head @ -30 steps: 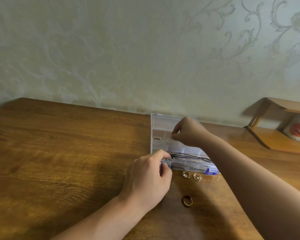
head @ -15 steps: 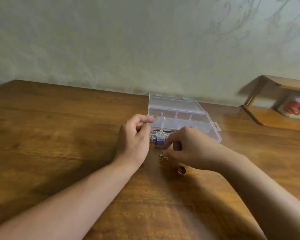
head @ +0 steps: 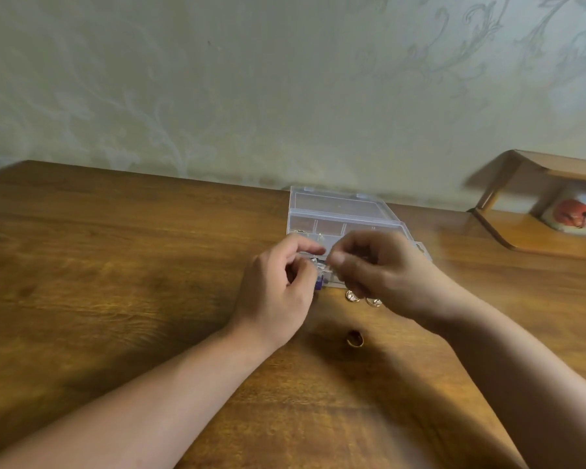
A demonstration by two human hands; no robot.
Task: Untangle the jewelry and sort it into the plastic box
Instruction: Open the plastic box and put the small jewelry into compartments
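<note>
Fingers of the left hand and of the right hand curl toward each other, pinching 1 small jewelry piece between them; blur hides its shape and long axis. It sits over the near edge of 1 open clear plastic box. On the worktop lie 2 gold earrings and 1 gold ring.

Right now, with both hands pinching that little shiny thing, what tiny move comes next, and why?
Probably gently pull the fingertips apart. Both the left hand and right hand pinch one small jewelry piece just above the open plastic box; it is blurred, but seems still tangled. Two gold earrings and a ring still wait on the table.
</note>
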